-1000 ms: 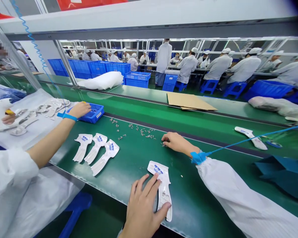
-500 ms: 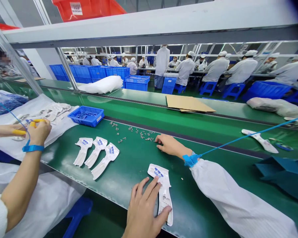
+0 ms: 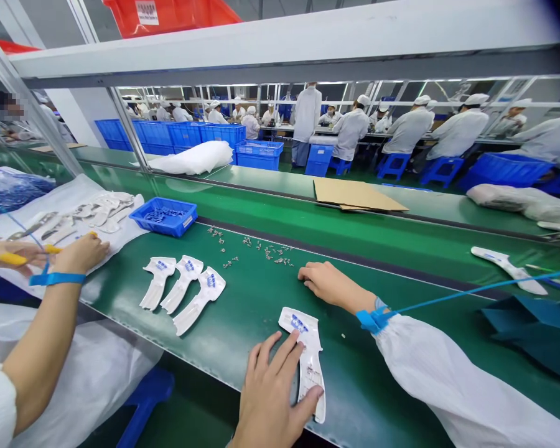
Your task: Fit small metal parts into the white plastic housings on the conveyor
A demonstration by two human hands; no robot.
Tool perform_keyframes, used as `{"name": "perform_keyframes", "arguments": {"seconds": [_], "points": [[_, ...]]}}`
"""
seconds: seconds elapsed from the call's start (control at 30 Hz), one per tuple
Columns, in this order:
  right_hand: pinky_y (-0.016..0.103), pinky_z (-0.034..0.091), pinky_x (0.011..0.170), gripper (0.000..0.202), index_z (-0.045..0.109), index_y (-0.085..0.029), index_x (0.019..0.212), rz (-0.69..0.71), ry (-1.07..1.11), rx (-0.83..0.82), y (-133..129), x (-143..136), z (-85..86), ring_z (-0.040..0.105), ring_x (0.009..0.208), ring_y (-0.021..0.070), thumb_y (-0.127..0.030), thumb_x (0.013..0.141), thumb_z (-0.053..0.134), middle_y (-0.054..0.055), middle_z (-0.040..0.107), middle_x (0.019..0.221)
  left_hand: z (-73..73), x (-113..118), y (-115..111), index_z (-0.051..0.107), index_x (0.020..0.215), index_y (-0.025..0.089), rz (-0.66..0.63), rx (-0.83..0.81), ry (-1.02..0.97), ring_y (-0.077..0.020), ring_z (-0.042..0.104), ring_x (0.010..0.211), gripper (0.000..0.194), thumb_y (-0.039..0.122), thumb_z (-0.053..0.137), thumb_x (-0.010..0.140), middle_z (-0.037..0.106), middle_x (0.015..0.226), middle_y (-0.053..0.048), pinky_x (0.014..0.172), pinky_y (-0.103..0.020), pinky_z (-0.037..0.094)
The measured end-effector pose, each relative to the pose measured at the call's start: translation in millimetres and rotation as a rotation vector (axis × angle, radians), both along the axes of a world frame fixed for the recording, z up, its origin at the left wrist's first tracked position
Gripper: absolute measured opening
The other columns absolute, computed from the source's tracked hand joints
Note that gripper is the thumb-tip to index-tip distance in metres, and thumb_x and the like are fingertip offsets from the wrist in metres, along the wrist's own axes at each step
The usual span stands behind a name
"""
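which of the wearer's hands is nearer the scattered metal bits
Right. The right hand is just to the right of the scattered metal bits; the left hand is farther off, nearer the camera, on a white shell.

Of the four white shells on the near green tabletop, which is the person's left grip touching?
The rightmost shell, lying alone and partly covered by the left grip. The other three shells lie grouped farther left, untouched.
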State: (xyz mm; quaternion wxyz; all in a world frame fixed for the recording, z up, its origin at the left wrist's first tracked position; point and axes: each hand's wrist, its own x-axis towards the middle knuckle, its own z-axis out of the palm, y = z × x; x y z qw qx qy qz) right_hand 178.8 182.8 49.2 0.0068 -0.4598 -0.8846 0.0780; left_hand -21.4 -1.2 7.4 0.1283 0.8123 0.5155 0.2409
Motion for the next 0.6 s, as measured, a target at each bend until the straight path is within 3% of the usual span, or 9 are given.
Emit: {"name": "perform_keyframes", "arguments": {"seconds": [0.2, 0.37, 0.6], "points": [[0.031, 0.042, 0.085, 0.024, 0.066, -0.018, 0.104, -0.003, 0.045, 0.015, -2.0, 0.8, -1.5, 0.064, 0.097, 0.0211, -0.012, 0.094, 0.045, 0.009, 0.069, 0.106, -1.2, 0.1, -0.6, 0.054, 0.137, 0.028, -0.002, 0.018, 0.001, -0.032, 0.049, 0.13, 0.049, 0.046, 0.06, 0.093, 0.046, 0.151, 0.004, 0.1, -0.049, 0.048], [0.03, 0.045, 0.085, 0.021, 0.066, -0.018, 0.106, -0.117, 0.212, 0.029, -1.9, 19.4, 0.4, 0.063, 0.099, 0.0212, -0.017, 0.094, 0.049, 0.009, 0.067, 0.109, -0.5, -0.3, -0.6, 0.054, 0.137, 0.027, -0.003, 0.012, -0.001, -0.0325, 0.049, 0.13, 0.049, 0.046, 0.06, 0.092, 0.047, 0.151, 0.002, 0.101, -0.05, 0.048], [0.036, 0.042, 0.088, 0.022, 0.069, -0.02, 0.107, -0.036, 0.063, 0.026, -7.9, 18.5, -7.8, 0.06, 0.103, 0.0248, -0.019, 0.095, 0.051, 0.009, 0.067, 0.109, 0.8, 0.2, -0.6, 0.054, 0.137, 0.029, 0.009, 0.019, -0.003, -0.0317, 0.05, 0.13, 0.047, 0.045, 0.06, 0.093, 0.048, 0.15, 0.003, 0.1, -0.05, 0.049]]}}
